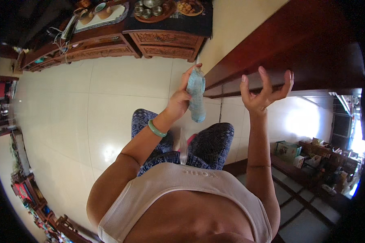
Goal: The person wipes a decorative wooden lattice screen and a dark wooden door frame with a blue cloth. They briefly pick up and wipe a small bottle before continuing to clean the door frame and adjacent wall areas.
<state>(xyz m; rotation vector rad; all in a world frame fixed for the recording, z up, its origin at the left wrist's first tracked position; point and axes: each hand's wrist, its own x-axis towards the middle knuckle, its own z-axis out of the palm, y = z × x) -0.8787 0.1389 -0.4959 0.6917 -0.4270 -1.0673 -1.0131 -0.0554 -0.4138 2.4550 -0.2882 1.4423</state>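
Note:
My left hand (179,101) grips a folded, pale blue cloth (197,97), which hangs lengthwise beside the fingers. Its surface looks textured and its lower end droops freely. A green bangle (156,128) circles my left wrist. My right hand (260,92) is raised with its fingers spread and curled, holding nothing. Behind it in the picture is a dark red-brown wooden panel (279,51) with a glossy face; whether the fingertips touch it, I cannot tell.
A carved wooden cabinet (167,45) stands ahead, bearing a tray of metal cups (147,13) and a bowl of food (188,7). Cables (60,42) hang from the low cabinet at left. Boxes and clutter (310,158) fill a shelf at right. Pale floor tiles (64,106) lie below.

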